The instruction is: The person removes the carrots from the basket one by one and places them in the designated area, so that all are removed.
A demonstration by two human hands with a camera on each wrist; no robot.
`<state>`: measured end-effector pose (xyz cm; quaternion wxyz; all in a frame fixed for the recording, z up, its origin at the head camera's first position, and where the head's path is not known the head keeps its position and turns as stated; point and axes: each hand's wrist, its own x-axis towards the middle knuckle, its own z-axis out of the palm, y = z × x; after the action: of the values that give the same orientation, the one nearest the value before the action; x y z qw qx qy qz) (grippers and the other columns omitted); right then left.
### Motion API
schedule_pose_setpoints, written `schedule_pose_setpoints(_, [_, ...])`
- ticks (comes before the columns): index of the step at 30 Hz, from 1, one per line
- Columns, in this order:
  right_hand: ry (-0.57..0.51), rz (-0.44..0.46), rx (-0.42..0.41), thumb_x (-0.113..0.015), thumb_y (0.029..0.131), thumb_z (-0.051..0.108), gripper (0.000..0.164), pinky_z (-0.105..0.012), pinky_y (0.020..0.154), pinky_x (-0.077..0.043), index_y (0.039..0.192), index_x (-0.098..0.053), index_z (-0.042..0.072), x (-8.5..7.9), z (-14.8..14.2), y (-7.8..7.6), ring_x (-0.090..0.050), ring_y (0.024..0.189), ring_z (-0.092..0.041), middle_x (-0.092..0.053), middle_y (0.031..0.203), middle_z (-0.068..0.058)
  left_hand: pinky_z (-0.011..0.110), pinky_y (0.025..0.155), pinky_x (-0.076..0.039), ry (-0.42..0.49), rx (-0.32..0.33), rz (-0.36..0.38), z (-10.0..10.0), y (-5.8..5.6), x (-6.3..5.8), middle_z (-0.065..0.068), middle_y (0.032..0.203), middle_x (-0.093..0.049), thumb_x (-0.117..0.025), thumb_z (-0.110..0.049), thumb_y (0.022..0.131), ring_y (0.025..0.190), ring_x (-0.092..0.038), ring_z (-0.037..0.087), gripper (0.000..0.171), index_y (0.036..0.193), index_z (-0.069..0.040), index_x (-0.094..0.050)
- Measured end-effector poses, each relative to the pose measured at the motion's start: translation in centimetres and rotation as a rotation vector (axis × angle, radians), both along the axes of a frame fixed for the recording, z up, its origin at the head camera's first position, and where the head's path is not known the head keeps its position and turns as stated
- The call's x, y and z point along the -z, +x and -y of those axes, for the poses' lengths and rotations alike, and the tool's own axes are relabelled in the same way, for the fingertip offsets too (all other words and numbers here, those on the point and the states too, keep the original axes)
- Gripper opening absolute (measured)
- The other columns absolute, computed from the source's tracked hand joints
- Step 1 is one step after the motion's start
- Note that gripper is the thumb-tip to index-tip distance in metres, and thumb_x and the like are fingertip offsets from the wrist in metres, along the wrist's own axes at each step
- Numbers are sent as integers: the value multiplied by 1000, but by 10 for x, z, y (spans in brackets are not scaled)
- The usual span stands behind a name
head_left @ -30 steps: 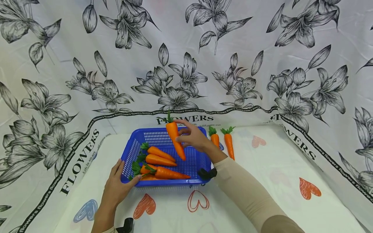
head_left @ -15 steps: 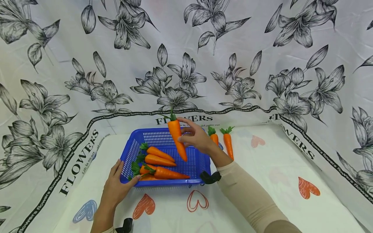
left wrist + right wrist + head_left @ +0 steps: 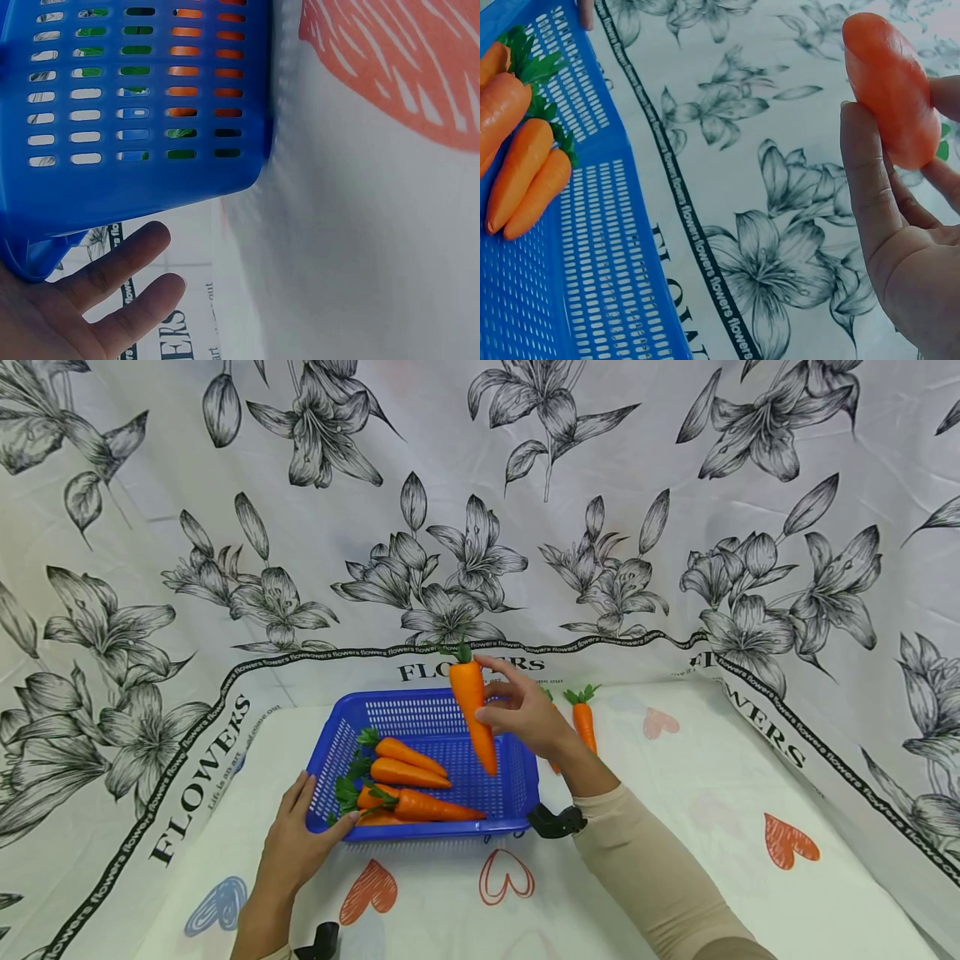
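White heart-print counter (image 3: 720,777); hands apart: right hand (image 3: 528,714) pinched a carrot (image 3: 471,710) over the blue basket (image 3: 427,833), left hand (image 3: 300,839), uncurled, touched its near left corner.

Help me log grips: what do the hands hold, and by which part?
The right hand pinches a carrot by its orange body, below the leaves. The left hand touches the blue basket near its corner, fingers spread.

You: 1 L grip (image 3: 300,831) + 1 R grip (image 3: 525,706) = 2. Blue basket (image 3: 423,832): 1. Carrots: you've 1 held carrot (image 3: 471,693); 2 loose carrots (image 3: 584,725) on surface (image 3: 660,777); min. 4 basket carrots (image 3: 408,772), overlap, exact no. unclear. Blk wrist devices (image 3: 555,821): 2, 1 per side.
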<state>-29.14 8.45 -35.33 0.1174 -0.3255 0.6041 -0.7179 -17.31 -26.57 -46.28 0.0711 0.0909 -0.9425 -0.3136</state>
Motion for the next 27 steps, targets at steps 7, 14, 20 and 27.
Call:
schedule_pose_setpoints(7, [-13, -3, 50, -64, 86, 3, 71, -45, 74, -56, 150, -34, 14, 2, -15, 5, -63, 90, -34, -57, 112, -22, 69, 103, -18, 1, 0, 1, 0, 0, 1, 16, 158, -9, -69, -60, 80, 136, -19, 52, 106, 154, -4, -17])
schedule_pose_setpoints(14, [-43, -51, 57, -61, 86, 1, 72, -43, 79, -56, 151, -31, 11, -5, -33, 16, -61, 98, -34, -55, 119, -23, 70, 103, -17, 4, -6, 1, 0, 0, 2, 15, 159, -8, -69, -60, 80, 136, -18, 51, 106, 154, -5, -17])
schedule_pose_setpoints(20, [-72, -102, 71, -61, 88, -2, 72, -44, 83, -54, 151, -28, 8, -11, -49, 23, -62, 98, -33, -54, 116, -24, 69, 103, -18, 1, -4, 2, 0, -1, 2, 15, 159, -8, -69, -61, 80, 136, -19, 51, 107, 154, -5, -17])
schedule_pose_setpoints(27, [-55, -159, 117, -63, 90, 3, 70, -40, 78, -56, 151, -30, 11, -16, -67, 26, -62, 95, -32, -56, 113, -22, 69, 103, -18, -5, -4, 3, 0, -1, 1, 15, 159, -8, -68, -61, 80, 136, -19, 51, 106, 154, -5, -17])
